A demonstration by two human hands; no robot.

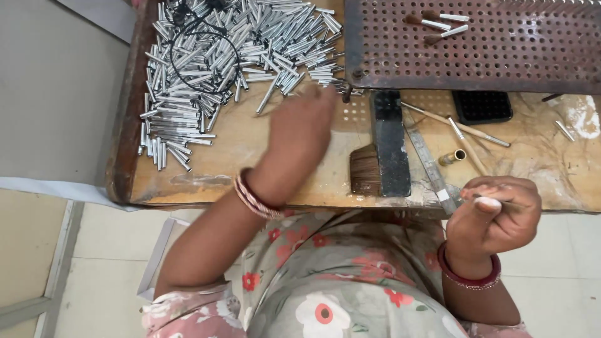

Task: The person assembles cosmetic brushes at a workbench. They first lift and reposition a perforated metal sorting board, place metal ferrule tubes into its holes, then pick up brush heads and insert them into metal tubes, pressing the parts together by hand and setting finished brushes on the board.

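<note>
From the head view, we see our left hand (300, 141) stretched forward over the wooden counter (238, 156), its fingertips at the near edge of the heap of small silver metal tubes (213, 59). The hand is blurred and we look at its back, so we cannot tell whether its grip is spread or already pinching a tube. Our right hand (498, 216) hangs just off the counter's near edge, thumb and fingers pressed together on something thin that is mostly hidden; what it is we cannot tell.

We judge the step in hand to be picking one tube from the heap. That calls for singling out a tube at the loose fringe, where the pieces lie apart, not from the dense middle under the black wire loop (206, 56).

For room: the bare wood between heap and flat brush (379, 163) is open. To the right lie a metal ruler (429, 159), thin wooden sticks (463, 128) and a brass ferrule (452, 157). The rusty perforated plate (501, 56) closes off the far right, and the counter's raised left rim (125, 125) bounds the heap.
</note>
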